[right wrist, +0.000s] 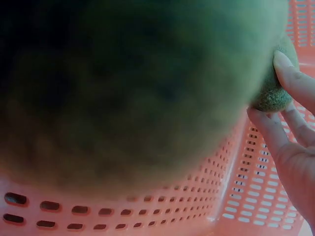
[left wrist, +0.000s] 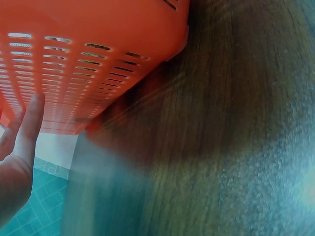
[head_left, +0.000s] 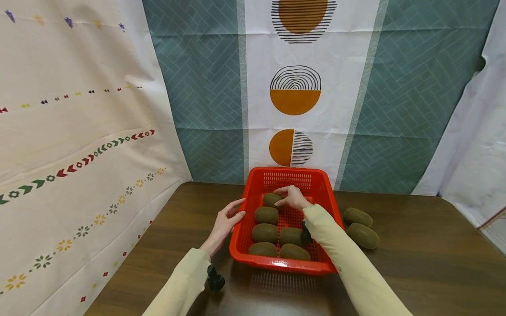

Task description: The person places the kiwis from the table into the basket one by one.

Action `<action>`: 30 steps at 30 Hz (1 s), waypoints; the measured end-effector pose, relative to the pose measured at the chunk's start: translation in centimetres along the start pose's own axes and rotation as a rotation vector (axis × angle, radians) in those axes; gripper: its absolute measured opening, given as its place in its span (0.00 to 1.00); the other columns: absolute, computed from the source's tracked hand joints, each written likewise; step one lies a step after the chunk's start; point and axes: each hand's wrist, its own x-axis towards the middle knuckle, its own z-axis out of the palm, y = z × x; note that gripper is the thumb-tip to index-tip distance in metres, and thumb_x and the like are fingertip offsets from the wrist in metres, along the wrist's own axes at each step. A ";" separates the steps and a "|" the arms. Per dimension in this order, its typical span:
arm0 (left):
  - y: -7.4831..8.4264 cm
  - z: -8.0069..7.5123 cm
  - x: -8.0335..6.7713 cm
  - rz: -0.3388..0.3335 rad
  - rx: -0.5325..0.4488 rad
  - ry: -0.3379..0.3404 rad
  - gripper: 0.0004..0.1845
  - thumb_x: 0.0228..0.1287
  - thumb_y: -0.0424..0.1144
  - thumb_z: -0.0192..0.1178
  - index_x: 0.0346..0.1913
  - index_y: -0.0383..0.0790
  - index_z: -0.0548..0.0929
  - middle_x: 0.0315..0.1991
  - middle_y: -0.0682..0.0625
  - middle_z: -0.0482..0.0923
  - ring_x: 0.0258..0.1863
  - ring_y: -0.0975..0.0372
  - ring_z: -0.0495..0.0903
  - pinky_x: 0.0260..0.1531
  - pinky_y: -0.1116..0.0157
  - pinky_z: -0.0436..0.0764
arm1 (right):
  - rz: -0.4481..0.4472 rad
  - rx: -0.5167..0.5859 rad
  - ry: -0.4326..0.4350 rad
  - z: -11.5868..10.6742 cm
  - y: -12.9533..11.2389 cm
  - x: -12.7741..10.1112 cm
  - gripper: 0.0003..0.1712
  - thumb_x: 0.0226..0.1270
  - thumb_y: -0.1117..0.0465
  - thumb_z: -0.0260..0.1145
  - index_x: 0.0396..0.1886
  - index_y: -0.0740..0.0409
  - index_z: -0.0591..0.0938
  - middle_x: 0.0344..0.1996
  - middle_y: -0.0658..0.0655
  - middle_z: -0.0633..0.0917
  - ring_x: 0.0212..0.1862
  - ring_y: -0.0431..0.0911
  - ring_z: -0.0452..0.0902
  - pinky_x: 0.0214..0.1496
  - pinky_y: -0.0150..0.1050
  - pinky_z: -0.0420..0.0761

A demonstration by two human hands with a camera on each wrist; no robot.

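We are reaching our right hand point(head_left: 291, 198) into the red perforated basket point(head_left: 330, 197) and pinching the farthest kiwi point(head_left: 271, 199) between curled fingertips point(right wrist: 290, 78), which the right wrist view shows pressed on its fuzzy end just above the slotted floor. That kiwi is lying at the back of the left row, touching the basket's bottom as far as we can tell, so we are judging it as being set into line with the others rather than carried. Our left hand point(head_left: 225, 221) is resting against the basket's left wall with its fingers straight and apart, gripping nothing; it is probably bracing the basket so it is not sliding on the smooth wooden counter point(head_left: 415, 263). The left wrist view is showing that same orange-red wall point(left wrist: 88, 54) close up, with our fingers point(left wrist: 29, 123) just beside it. Five more kiwis are sitting in the basket in two neat rows nearer to us, packed side by side, which is likely keeping them from rolling. Two loose kiwis point(head_left: 360, 228) are lying on the counter just beside the basket's right wall, within easy reach of the right hand. Behind the counter, patterned cloths are hanging as a backdrop, with orange half-circles and teal tiling, but we are finding no brand, label or readable writing anywhere.
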 end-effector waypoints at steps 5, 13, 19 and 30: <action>-0.1 0.0 0.0 0.004 -0.001 0.002 0.26 0.64 0.33 0.54 0.64 0.35 0.64 0.55 0.28 0.66 0.46 0.40 0.73 0.36 0.55 0.78 | -0.035 0.010 -0.040 0.2 0.0 0.0 0.21 0.49 0.68 0.71 0.46 0.66 0.81 0.41 0.60 0.81 0.43 0.53 0.76 0.41 0.40 0.77; -0.3 -0.1 0.0 0.012 0.003 -0.005 0.26 0.64 0.33 0.54 0.64 0.35 0.64 0.55 0.29 0.66 0.46 0.40 0.73 0.36 0.55 0.78 | -0.012 0.024 -0.055 0.3 -0.2 -0.1 0.21 0.52 0.69 0.69 0.48 0.66 0.79 0.47 0.61 0.79 0.51 0.54 0.71 0.47 0.43 0.74; -0.2 -0.1 0.1 0.015 -0.008 0.001 0.26 0.64 0.33 0.55 0.64 0.36 0.64 0.55 0.30 0.66 0.46 0.40 0.73 0.36 0.55 0.78 | -0.035 0.049 -0.070 -0.4 -1.0 -0.2 0.21 0.53 0.71 0.67 0.49 0.70 0.77 0.49 0.64 0.77 0.53 0.56 0.69 0.51 0.46 0.71; -0.1 0.0 0.0 0.010 0.011 0.002 0.26 0.63 0.33 0.55 0.64 0.36 0.64 0.54 0.30 0.67 0.46 0.41 0.74 0.36 0.55 0.78 | 0.001 0.060 -0.058 -2.2 -2.5 -0.1 0.23 0.53 0.71 0.67 0.51 0.68 0.77 0.52 0.65 0.75 0.52 0.56 0.69 0.47 0.44 0.75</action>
